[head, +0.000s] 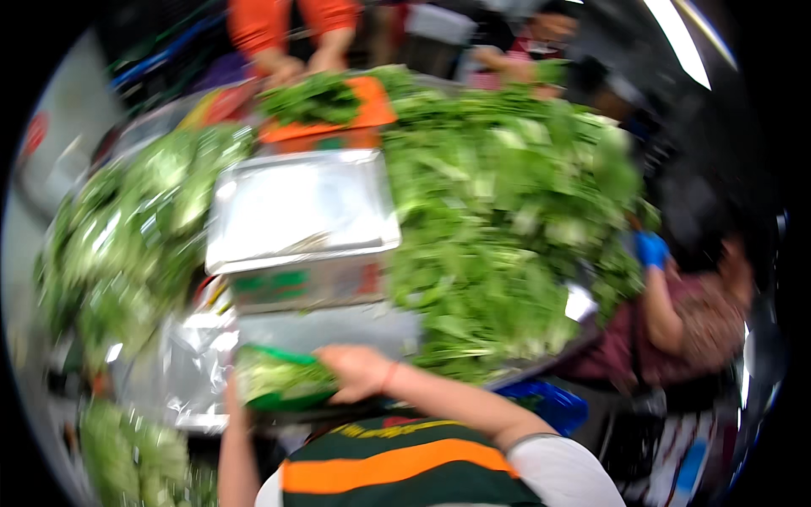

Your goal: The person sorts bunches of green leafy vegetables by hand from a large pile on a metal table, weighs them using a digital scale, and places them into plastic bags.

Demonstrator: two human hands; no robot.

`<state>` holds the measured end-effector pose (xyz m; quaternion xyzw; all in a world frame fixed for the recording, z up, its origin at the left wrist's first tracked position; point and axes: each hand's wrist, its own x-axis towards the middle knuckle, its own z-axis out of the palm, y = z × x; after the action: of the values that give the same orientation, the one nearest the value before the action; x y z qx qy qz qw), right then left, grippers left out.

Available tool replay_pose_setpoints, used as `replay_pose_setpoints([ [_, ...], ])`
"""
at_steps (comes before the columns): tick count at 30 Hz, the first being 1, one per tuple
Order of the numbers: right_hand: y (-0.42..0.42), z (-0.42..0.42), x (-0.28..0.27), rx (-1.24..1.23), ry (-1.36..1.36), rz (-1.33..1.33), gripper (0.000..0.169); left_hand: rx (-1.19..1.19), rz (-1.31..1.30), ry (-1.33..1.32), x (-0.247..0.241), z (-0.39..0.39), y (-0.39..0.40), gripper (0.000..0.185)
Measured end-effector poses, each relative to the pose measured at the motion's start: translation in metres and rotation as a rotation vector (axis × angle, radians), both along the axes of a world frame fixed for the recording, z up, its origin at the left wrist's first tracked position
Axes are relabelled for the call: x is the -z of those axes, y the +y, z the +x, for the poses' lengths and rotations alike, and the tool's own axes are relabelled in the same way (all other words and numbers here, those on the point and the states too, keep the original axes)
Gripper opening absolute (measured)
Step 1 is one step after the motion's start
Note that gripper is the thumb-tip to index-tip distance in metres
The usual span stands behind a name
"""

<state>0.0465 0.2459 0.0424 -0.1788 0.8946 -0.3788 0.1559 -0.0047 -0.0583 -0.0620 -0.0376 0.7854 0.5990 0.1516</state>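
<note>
My right hand (356,372) is closed around the right end of a green-edged bundle of leafy greens (288,380). The bundle lies crosswise in front of my chest, and motion blur hides whether the green edge is a bag or a wrap. At its left end is my left hand (232,388), blurred and mostly hidden, so its grip does not show. Just beyond the bundle is a bare grey work surface (329,333). A shiny metal tray (304,203) sits farther back on a printed box (304,285).
Loose leafy greens (494,222) are heaped on the right. Plastic-bagged greens (152,222) pile up on the left, near clear plastic film (196,361). An orange stand (374,104) holds greens at the back. Other people work around the table, one with a blue glove (651,249).
</note>
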Motion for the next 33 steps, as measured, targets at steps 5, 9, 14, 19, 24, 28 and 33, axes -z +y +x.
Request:
replay_pose_setpoints([
  [5,-0.001,-0.005,-0.010,-0.051,0.002,0.242,0.062,-0.066,-0.102,0.229,-0.072,0.011,0.039,0.012],
  [9,0.009,-0.008,-0.026,-0.013,-0.036,0.180,0.069,0.043,-0.104,0.222,-0.130,0.016,0.062,0.010],
  [14,-0.005,-0.010,-0.024,0.082,0.093,0.328,0.068,0.165,-0.215,0.597,-0.131,0.014,0.099,0.009],
  [19,-0.025,-0.015,-0.013,0.237,-0.087,0.170,0.061,0.398,-0.428,0.791,-0.144,0.031,0.136,0.021],
  [24,-0.014,-0.010,-0.032,0.439,-0.029,-0.103,0.065,-0.069,-0.510,0.842,-0.132,0.042,0.113,0.038],
  [28,-0.026,-0.009,-0.036,0.353,0.050,-0.068,0.075,0.116,-0.452,0.250,-0.102,0.047,0.094,0.032],
  [33,-0.037,-0.023,-0.001,0.081,0.241,0.406,0.082,0.726,0.105,0.208,-0.079,0.101,0.131,0.018],
])
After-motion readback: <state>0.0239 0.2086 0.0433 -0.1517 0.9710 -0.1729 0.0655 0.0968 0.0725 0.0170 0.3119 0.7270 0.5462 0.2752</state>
